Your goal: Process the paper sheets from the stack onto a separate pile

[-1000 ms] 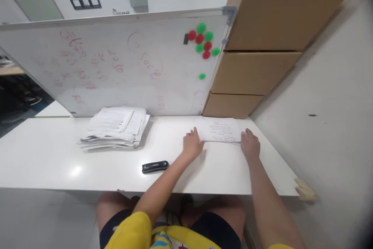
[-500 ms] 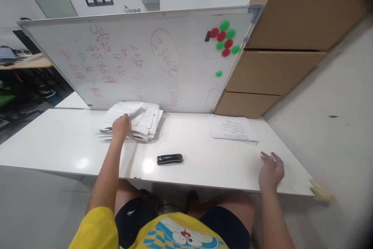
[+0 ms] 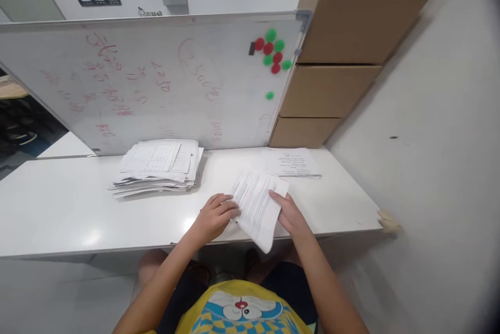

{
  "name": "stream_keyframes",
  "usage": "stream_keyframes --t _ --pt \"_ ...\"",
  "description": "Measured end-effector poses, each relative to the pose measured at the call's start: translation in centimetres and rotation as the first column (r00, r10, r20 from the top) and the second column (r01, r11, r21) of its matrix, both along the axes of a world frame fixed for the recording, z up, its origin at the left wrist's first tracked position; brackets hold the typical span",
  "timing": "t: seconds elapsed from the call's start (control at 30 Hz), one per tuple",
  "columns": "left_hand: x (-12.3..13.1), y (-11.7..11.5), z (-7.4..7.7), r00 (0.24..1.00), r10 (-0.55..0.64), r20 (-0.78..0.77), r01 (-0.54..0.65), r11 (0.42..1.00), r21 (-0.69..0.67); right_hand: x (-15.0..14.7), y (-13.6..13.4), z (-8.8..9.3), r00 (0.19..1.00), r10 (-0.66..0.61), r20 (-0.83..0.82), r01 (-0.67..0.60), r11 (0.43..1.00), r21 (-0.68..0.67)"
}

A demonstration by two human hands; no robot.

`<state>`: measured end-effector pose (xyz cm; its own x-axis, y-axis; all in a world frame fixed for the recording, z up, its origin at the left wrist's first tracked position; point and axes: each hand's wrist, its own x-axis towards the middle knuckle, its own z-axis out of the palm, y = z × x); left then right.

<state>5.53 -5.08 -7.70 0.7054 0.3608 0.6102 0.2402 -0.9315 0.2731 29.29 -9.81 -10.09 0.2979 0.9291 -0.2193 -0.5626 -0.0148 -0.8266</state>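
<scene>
Item held: printed sheets (image 3: pixel 255 203), a thin white sheaf covered in fine text, gripped on both sides. The left hand (image 3: pixel 213 217) is closed on the sheaf's left edge, fingers curled over the top face. The right hand (image 3: pixel 291 214) is closed on the right edge, thumb laid on the paper; its other fingers are hidden beneath. Position: the sheaf sits tilted over the front edge of the white table (image 3: pixel 78 214), its near corner hanging past the rim toward the person's lap. Adjacent, far right: thin paper stack (image 3: pixel 292 163), flat on the table just behind the held sheaf, against the base of the boxes. Adjacent, far left: loose paper pile (image 3: pixel 156 167), thicker and unevenly squared, well apart from the hands. Behind both: whiteboard (image 3: pixel 156 84), standing on its long edge along the back of the table, faint red writing across it, with a cluster of red and green round magnets (image 3: pixel 273 52) near its upper right corner. Right of it: three stacked cardboard boxes (image 3: pixel 339 63), touching the board's right end.
</scene>
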Motion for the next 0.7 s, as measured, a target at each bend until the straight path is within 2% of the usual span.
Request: stream_keyframes --t 0.03,0.07,0.1,0.17,0.2,0.23,0.27,0.3,0.33,0.43,0.53,0.6,0.7 --pt "0.4 -0.6 -0.7 0.995 0.055 0.086 -0.042 0.988 -0.150 0.4 -0.4 -0.5 0.998 -0.070 0.000 0.070 0.997 0.020" --pt "0.9 -1.3 -1.5 0.974 0.129 0.185 -0.063 0.943 -0.326 0.7 -0.9 -1.0 0.990 -0.139 -0.014 0.139 0.990 0.034" --pt "1.5 -2.0 -2.3 0.942 0.201 0.270 -0.037 0.859 -0.511 0.7 -1.4 -1.5 0.978 -0.203 -0.038 0.204 0.978 0.037" --pt "2.9 -3.5 -3.6 0.889 0.293 0.353 0.112 0.607 -0.786 0.1 -2.3 -2.4 0.954 -0.288 -0.087 0.290 0.957 0.008" --pt "3.7 -4.2 -4.0 0.882 0.312 0.353 0.172 0.485 -0.857 -0.3 -2.7 -2.7 0.945 -0.311 -0.105 0.313 0.950 -0.002" --pt "4.5 -4.6 -4.3 0.882 0.334 0.334 0.191 0.395 -0.899 -0.7 -3.0 -3.0 0.939 -0.324 -0.118 0.326 0.945 0.000" --pt "5.3 -4.8 -4.4 0.882 0.368 0.295 0.165 0.344 -0.924 -0.9 -3.2 -3.3 0.938 -0.322 -0.128 0.326 0.945 0.012" --pt "5.9 -4.8 -4.3 0.876 0.410 0.253 0.114 0.333 -0.936 -0.9 -3.4 -3.5 0.940 -0.313 -0.136 0.320 0.947 0.031" --pt "6.3 -4.6 -4.2 0.867 0.447 0.219 0.057 0.347 -0.936 -0.6 -3.6 -3.7 0.941 -0.309 -0.138 0.318 0.947 0.051" --pt "6.7 -3.0 -3.5 0.878 0.449 0.164 -0.052 0.431 -0.901 1.9 -4.0 -4.3 0.929 -0.362 -0.079 0.369 0.923 0.110" --pt "6.3 -1.3 -3.4 0.906 0.399 0.137 -0.079 0.480 -0.874 5.6 -4.3 -5.0 0.911 -0.403 0.087 0.383 0.906 0.182" --pt "6.1 -0.5 -3.6 0.928 0.351 0.126 -0.075 0.505 -0.860 7.5 -4.4 -5.5 0.911 -0.339 0.235 0.301 0.936 0.183" --pt "5.9 0.0 -4.0 0.949 0.292 0.117 -0.061 0.534 -0.843 8.7 -4.4 -5.8 0.876 -0.242 0.417 0.214 0.970 0.113"
